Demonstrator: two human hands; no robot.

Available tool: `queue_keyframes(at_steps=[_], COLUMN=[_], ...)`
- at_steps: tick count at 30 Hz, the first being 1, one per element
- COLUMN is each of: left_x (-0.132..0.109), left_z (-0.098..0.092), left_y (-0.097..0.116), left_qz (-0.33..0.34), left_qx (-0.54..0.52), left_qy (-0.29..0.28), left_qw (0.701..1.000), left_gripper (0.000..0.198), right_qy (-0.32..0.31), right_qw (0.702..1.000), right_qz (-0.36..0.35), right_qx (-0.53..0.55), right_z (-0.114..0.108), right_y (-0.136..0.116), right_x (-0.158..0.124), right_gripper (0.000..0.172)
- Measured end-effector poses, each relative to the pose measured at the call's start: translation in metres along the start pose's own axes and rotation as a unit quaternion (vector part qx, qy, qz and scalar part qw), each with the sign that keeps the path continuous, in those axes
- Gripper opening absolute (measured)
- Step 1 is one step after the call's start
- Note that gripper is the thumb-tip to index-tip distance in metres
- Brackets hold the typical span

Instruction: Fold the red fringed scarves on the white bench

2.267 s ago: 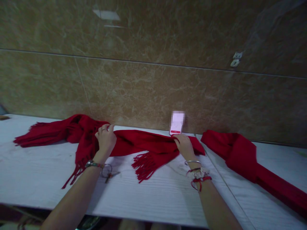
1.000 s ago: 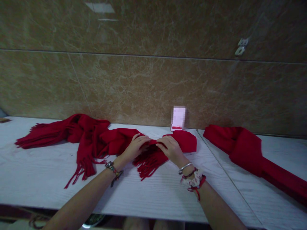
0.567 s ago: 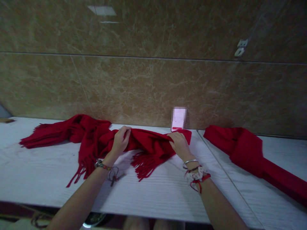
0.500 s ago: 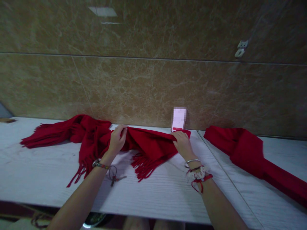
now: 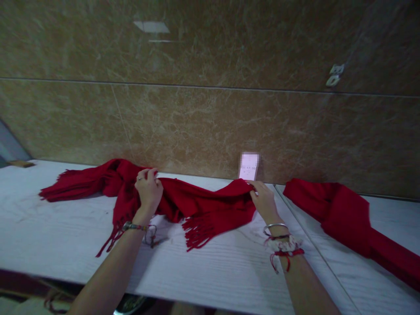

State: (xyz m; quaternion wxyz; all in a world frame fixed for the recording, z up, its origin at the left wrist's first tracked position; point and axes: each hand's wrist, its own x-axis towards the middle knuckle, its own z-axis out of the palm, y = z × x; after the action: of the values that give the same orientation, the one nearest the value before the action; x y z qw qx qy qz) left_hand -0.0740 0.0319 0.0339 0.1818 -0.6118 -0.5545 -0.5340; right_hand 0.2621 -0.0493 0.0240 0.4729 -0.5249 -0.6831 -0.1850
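A red scarf point(image 5: 210, 202) with a fringed end stretches across the white table between my two hands. My right hand point(image 5: 263, 200) pinches the scarf's upper corner at its right end. With bent fingers, my left hand point(image 5: 149, 190) grips the red cloth farther left, its fingertips partly hidden. Bunched red cloth point(image 5: 118, 177) with fringes continues to the left of that hand; whether it is a separate scarf I cannot tell. Another red scarf point(image 5: 344, 214), folded over itself, lies to the right of my right hand, apart from it.
A lit phone point(image 5: 248, 168) leans against the brown marbled wall point(image 5: 203, 127) behind the scarf. The white table point(image 5: 210, 275) has a seam on the right. A small wooden piece point(image 5: 21, 164) lies at the far left, and a socket point(image 5: 337, 69) is on the wall.
My left hand has moved left along the red cloth. My right hand has shifted slightly right, and its corner of the scarf is drawn out. The view has shifted a little.
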Motion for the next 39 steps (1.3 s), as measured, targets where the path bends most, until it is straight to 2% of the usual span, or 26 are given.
queue_keyframes(at_steps=[2,3,5,7,9,13,15,17,19,22,24,26,29,32,35,37,39], left_x=[-0.010,-0.016,-0.028,-0.038,-0.044,-0.038,-0.028,-0.018,-0.008,0.000,0.002,0.002,-0.001,-0.008,-0.020,-0.030,-0.040], left_z=[0.004,0.007,0.011,0.016,0.021,0.023,0.018,0.010,0.001,-0.009,-0.010,-0.008,-0.005,-0.002,0.003,0.008,0.014], left_y=[0.014,0.021,0.033,0.040,0.042,0.039,0.036,0.033,0.030,0.023,0.019,0.016,0.016,0.023,0.035,0.043,0.047], left_qz=[0.115,0.180,0.291,0.351,0.356,0.292,0.232,0.151,0.063,-0.040,-0.077,-0.092,-0.071,0.025,0.174,0.255,0.296], left_qx=[-0.038,-0.069,-0.118,-0.129,-0.114,-0.119,-0.168,-0.222,-0.256,-0.249,-0.195,-0.104,0.038,0.089,0.022,-0.027,-0.046], left_qy=[-0.064,-0.116,-0.235,-0.326,-0.366,-0.345,-0.302,-0.247,-0.195,-0.148,-0.138,-0.152,-0.185,-0.170,-0.181,-0.230,-0.290], left_qw=[0.991,0.974,0.920,0.868,0.853,0.884,0.909,0.931,0.945,0.956,0.968,0.979,0.979,0.981,0.968,0.939,0.909], left_gripper=[0.028,0.029,0.031,0.035,0.034,0.025,0.023,0.021,0.021,0.021,0.020,0.019,0.023,0.033,0.034,0.035,0.038], right_qy=[-0.035,-0.053,-0.079,-0.081,-0.061,0.004,0.028,0.024,-0.028,-0.186,-0.275,-0.303,-0.258,-0.187,-0.141,-0.107,-0.068], right_qw=[0.999,0.997,0.995,0.994,0.995,0.996,0.996,0.997,0.998,0.980,0.958,0.948,0.957,0.953,0.911,0.872,0.832], right_qz=[0.004,0.009,0.023,0.035,0.044,0.058,0.065,0.065,0.058,0.047,0.052,0.073,0.132,0.209,0.279,0.325,0.363], right_qx=[0.034,0.047,0.065,0.071,0.071,0.065,0.051,0.024,-0.008,-0.046,-0.061,-0.062,-0.009,0.118,0.268,0.348,0.413], right_z=[0.003,0.005,0.006,0.005,0.001,-0.009,-0.013,-0.014,-0.011,-0.003,0.000,0.000,-0.006,-0.011,-0.010,-0.009,-0.008], right_y=[0.000,0.000,-0.002,-0.004,-0.006,-0.008,-0.007,-0.005,-0.002,0.002,0.005,0.006,0.007,0.005,0.000,-0.003,-0.005], right_x=[0.000,0.000,0.000,0.000,0.002,0.007,0.008,0.008,0.005,-0.003,-0.006,-0.006,0.000,0.008,0.011,0.011,0.010], right_gripper=[0.031,0.030,0.027,0.024,0.021,0.019,0.018,0.017,0.014,0.014,0.012,0.010,0.009,0.008,0.019,0.027,0.034])
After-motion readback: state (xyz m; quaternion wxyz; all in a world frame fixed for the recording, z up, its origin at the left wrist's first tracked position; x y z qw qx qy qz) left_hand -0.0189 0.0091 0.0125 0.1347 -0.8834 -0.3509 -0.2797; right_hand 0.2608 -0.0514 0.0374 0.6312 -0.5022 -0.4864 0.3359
